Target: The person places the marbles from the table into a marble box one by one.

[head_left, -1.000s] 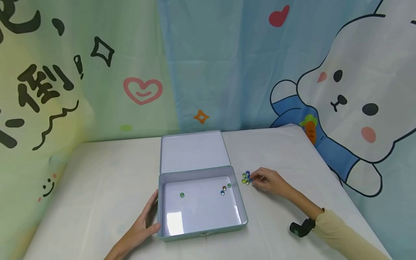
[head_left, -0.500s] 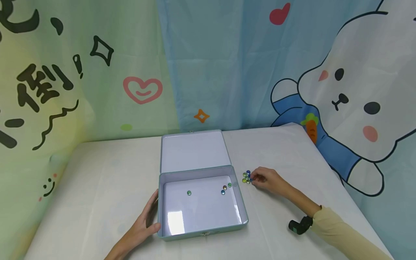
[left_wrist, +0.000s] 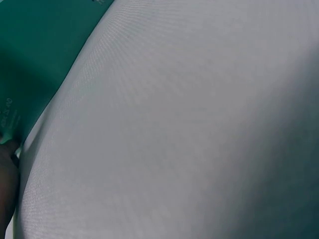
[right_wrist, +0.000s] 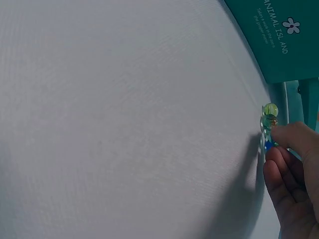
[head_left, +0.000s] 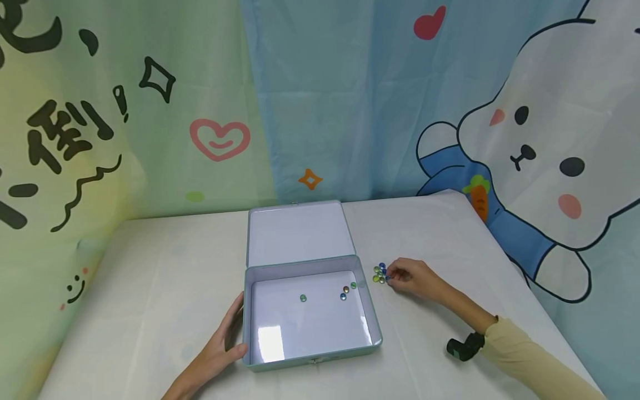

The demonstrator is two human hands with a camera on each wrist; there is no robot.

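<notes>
A shallow pale-green tin box (head_left: 350, 351) stands in the middle of the table in the head view. My left hand (head_left: 218, 345) rests along its left side, fingers extended and thumb at the front left corner. Inside the box lie a lone green marble (head_left: 303, 298) and, towards the right wall, a brown marble (head_left: 346, 289), a blue marble (head_left: 343, 296) and another green one. Right of the box, my right hand (head_left: 416, 278) pinches a dark blue marble (right_wrist: 269, 145) between thumb and index finger. It is at the edge of a cluster of yellow-green and blue marbles (head_left: 376, 279).
The box's lid (head_left: 300, 233) lies folded back behind it. A white cloth (head_left: 150, 311) covers the table, and a printed curtain (head_left: 320, 100) hangs behind. A black wrist device (head_left: 465, 347) sits at my right sleeve.
The lone green marble in the box has rolled to the right, towards the middle. Both hands have stayed nearly still.
</notes>
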